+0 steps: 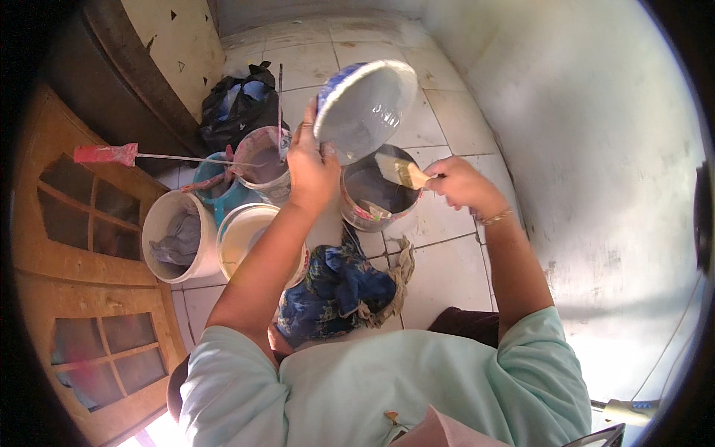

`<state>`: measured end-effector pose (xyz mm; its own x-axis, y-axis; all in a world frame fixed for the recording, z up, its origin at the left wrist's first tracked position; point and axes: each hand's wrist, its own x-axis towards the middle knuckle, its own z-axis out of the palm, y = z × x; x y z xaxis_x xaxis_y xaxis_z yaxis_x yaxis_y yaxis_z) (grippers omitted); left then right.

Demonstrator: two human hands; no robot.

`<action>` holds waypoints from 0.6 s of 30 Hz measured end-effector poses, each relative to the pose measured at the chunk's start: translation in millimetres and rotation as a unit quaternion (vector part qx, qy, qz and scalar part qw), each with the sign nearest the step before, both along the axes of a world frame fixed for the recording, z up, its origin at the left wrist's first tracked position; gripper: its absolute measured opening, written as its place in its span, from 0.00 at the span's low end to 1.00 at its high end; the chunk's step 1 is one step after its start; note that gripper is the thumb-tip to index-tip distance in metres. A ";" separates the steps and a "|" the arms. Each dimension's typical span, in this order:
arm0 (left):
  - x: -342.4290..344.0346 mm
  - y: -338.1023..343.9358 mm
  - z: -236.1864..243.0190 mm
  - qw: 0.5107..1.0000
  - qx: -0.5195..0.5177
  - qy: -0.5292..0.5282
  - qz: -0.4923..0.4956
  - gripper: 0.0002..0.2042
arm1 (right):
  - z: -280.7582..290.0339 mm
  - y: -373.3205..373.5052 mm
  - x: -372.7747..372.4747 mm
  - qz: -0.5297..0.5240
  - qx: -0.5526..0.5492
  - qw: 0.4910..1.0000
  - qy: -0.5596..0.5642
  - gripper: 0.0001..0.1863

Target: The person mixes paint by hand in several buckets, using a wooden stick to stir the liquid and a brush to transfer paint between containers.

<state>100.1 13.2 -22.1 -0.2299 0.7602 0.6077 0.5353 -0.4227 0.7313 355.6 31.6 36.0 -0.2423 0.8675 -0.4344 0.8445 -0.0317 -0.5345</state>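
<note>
Pale grey, scuffed plaster wall (596, 164) along the right; white tiled floor (447, 272) below it; brown wooden panel with small panes (89, 261) on the left, edge lost in the dark fisheye rim. Blue patterned cloth (324, 290) heaped near the person, partly covered by the left arm. Black plastic bag (223, 115) at the back, contents hard to make out. Stained round bucket with a dark grey inside (406, 216) stands mid-floor; pale greenish patch on its near side, can't tell if it's a label, any print too small to read. Round bowl, white inside, blue patterned outside (372, 112), is up in the air, tilted on its side, inner wall shiny; whether its lower edge touches the bucket, can't tell. Left hand (313, 170) grips the bowl's rim. Wide flat brush, pale bristles, yellowish handle (398, 170), sits over the bucket's mouth, bristles pointing left, slightly blurred; right hand (463, 182) is closed around the handle.
</note>
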 end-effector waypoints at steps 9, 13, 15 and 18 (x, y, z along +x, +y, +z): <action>-14.0 10.6 13.1 0.887 -0.273 -0.368 -0.055 0.19 | 82.3 -7.9 6.0 -0.040 0.055 0.975 0.209 0.15; -21.9 17.8 5.4 0.806 -0.329 -0.475 -0.127 0.18 | 78.5 -5.1 -15.6 -0.026 0.134 0.981 0.137 0.13; -24.4 20.0 3.4 0.789 -0.346 -0.490 -0.132 0.17 | 72.0 1.0 -24.7 -0.024 0.144 0.985 0.095 0.13; -27.1 20.4 5.8 0.758 -0.375 -0.513 -0.148 0.15 | 64.0 11.8 -37.6 0.126 0.290 0.949 0.018 0.14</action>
